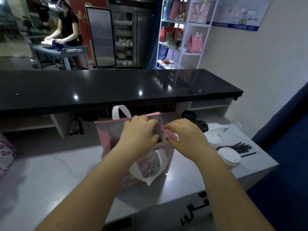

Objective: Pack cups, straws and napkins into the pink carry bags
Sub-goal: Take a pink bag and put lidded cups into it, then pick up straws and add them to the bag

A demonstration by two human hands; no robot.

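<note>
Mouth of pink carry bag, upright on white desk, facing upward and spread from two sides. Left hand over the mouth, fingers curled onto the bag's upper edge. Right hand at the bag's right rim, fingers and thumb pinching the pink edge. Far handle standing, near handle folded down against the bag's front. Interior hidden by the hands, contents not discernible.

White-lidded cups just right of the bag, black-lidded cups behind those, napkins right of the black lids. Black straws farther right of the bag, long axes running away from it.

All stock on the bag's right, hence nearer the right hand. Probable next step: a short rightward reach for the nearest white-lidded cup, left hand on the rim to hold the mouth wide.

Second pink bag at far left of the bag.
</note>
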